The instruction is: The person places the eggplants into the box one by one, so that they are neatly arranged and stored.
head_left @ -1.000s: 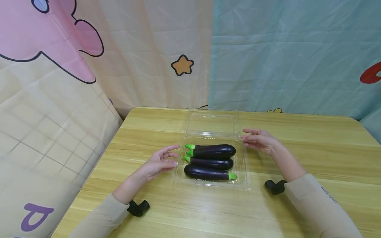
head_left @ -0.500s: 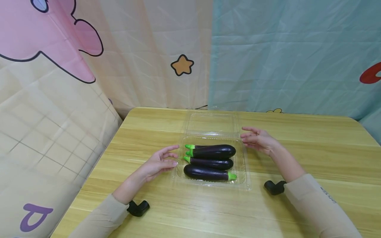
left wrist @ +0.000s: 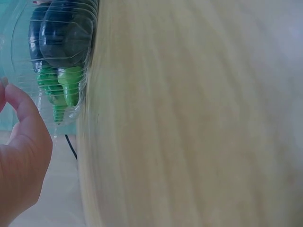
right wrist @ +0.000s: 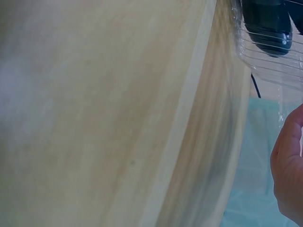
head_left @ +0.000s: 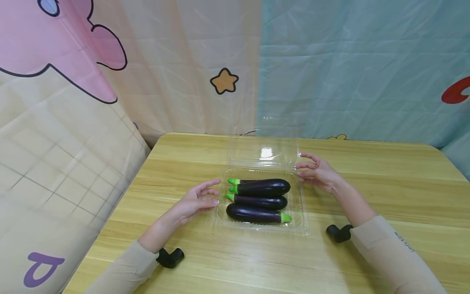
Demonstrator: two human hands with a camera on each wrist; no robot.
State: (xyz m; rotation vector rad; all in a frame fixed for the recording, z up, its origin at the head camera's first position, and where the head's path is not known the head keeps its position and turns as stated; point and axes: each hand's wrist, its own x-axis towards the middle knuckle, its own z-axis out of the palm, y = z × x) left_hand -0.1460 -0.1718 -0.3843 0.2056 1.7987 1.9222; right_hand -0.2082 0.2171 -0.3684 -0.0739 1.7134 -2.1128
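A clear plastic clamshell box (head_left: 302, 222) stands on the wooden table, its hinge at the back. Several dark purple eggplants (head_left: 264, 187) with green stems lie crosswise inside; the front eggplant (head_left: 253, 213) points its stem right, the others left. The clear lid (head_left: 264, 143) is tipped up behind the base. My left hand (head_left: 192, 203) is at the left rim, thumb and fingers spread along it. At the back right corner, my right hand (head_left: 317, 173) has loosely extended fingertips against the lid's edge near the hinge. Both wrist views show the box's ribbed side beside the hand.
The wooden table (head_left: 385, 175) ends at a back edge just behind the lid. Printed curtains (head_left: 330, 73) hang beyond it and along the left. Black bent pieces protrude beside the left sleeve (head_left: 128, 265) and right sleeve (head_left: 393, 249).
The lid has tipped upward from lying flatter at the back. My right hand has shifted slightly up and left along with it. My left hand has stayed at the left rim.
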